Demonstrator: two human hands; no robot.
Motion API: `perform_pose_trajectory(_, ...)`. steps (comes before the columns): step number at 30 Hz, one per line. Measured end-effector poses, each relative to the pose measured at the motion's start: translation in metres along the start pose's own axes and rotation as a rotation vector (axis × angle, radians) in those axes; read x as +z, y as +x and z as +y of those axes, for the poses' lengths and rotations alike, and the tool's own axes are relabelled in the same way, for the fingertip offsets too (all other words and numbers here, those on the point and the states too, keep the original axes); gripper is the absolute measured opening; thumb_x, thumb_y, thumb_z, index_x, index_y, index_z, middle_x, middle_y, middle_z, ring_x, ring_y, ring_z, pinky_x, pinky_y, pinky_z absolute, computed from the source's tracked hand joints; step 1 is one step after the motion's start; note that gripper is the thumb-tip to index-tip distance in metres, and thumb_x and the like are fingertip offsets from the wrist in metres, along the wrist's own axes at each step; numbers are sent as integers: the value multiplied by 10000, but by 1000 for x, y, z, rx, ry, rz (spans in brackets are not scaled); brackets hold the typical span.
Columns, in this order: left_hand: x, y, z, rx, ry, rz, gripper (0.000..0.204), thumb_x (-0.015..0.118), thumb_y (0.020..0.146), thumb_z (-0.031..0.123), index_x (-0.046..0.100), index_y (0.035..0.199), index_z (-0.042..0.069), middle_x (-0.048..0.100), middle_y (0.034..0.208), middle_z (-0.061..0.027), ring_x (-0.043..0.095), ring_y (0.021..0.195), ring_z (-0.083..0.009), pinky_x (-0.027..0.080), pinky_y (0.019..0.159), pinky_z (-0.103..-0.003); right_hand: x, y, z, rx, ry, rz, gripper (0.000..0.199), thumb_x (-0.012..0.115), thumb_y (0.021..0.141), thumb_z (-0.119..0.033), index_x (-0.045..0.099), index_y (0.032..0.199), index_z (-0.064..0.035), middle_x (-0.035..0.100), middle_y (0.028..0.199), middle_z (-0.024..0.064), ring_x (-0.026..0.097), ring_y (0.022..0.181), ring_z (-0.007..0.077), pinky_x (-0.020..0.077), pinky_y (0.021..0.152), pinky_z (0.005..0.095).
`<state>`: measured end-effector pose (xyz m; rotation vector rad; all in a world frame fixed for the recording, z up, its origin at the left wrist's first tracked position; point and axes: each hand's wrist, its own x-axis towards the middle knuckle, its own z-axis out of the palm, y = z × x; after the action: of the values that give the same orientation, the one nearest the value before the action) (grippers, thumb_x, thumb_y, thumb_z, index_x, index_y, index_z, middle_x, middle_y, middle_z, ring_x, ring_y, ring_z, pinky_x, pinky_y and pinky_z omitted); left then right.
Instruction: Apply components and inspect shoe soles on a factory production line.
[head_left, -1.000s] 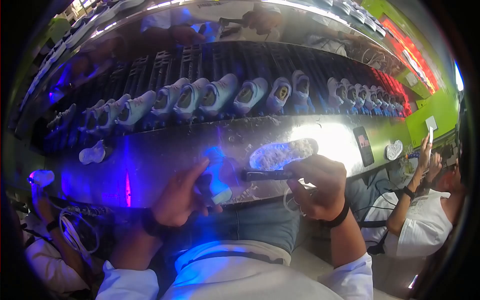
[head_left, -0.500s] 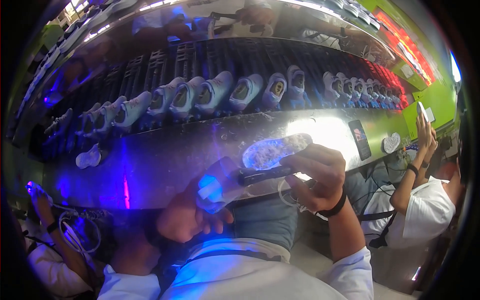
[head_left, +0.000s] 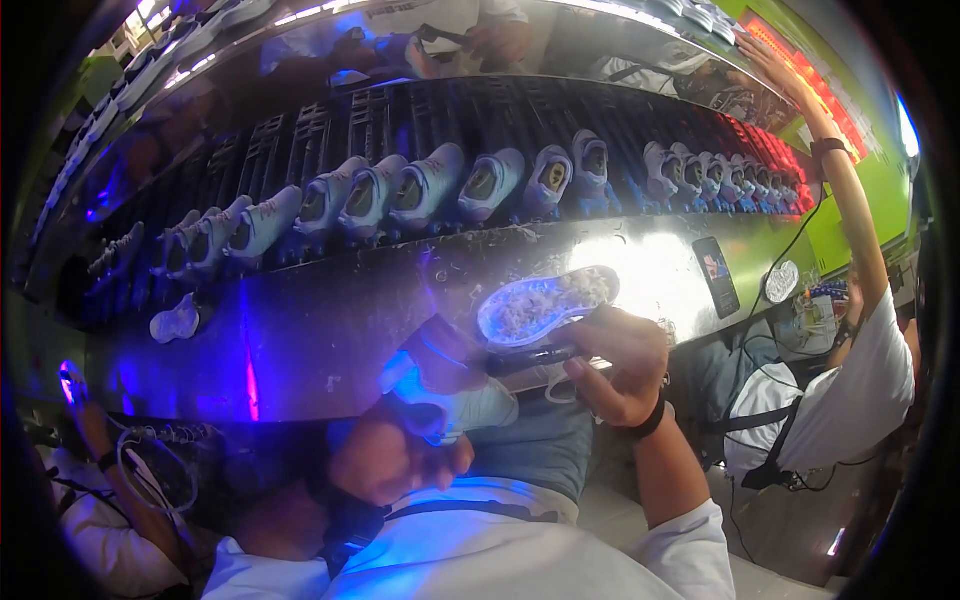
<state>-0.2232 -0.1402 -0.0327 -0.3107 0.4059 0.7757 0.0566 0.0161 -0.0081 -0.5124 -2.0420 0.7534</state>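
Note:
A pale shoe, lit blue and partly blurred, is at the bench's front edge above my lap. My left hand is closed beneath it and seems to grip it; the fingers are smeared by motion. My right hand is closed around a slim black tool, its tip pointing left toward the shoe. Just beyond the tool, a shoe sole rests with its rough, whitish face up. My right fingers lie against or very near its near edge; contact is unclear.
The metal bench runs across, with a row of pale shoes on a dark rack behind. A phone lies to the right, another sole to the left. A co-worker's arm reaches up at right; another person works at left.
My left hand has drawn in its fingers and turned the shoe, so more of it shows. My right hand, tool and sole have shifted slightly left. The right co-worker has raised an arm.

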Motion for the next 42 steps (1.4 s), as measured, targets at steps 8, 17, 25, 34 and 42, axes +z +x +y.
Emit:
perform_pose_trajectory(8,12,9,-5,80,-21,-9,694,317,1109,498,460,1428,-102,655,975,-344,740,743,-409,589,475,-356,4,-25,7,43,-43,29,280,768,766,-94,779,1021,21,694,750,117,622,599,225,482,570,333)
perform_pose_trajectory(17,12,21,-3,37,191,80,686,333,1103,532,468,1476,-28,671,972,-255,732,716,-315,578,483,-310,-1,-27,-4,31,-80,195,297,768,773,-111,776,1038,24,714,798,136,641,631,242,487,580,329)
perform_pose_trajectory(25,-7,41,14,-243,-229,-236,650,451,1073,467,455,1438,-71,636,1215,-350,706,1062,-501,669,709,-536,-10,-45,11,66,-124,131,269,793,764,-101,766,1004,18,704,786,135,626,617,263,480,567,345)
perform_pose_trajectory(34,69,62,28,219,950,-87,529,684,983,104,500,1474,34,715,1171,-173,730,937,-221,592,790,-321,-28,-67,-6,485,-54,174,219,792,878,-121,764,1018,46,668,717,130,616,567,212,449,539,317)
perform_pose_trajectory(42,197,194,116,528,1741,153,792,830,914,230,463,1556,-54,696,1303,-148,647,1105,-148,534,967,-317,-76,-85,-34,907,172,664,228,633,987,-133,755,892,35,690,729,15,551,644,62,405,598,233)
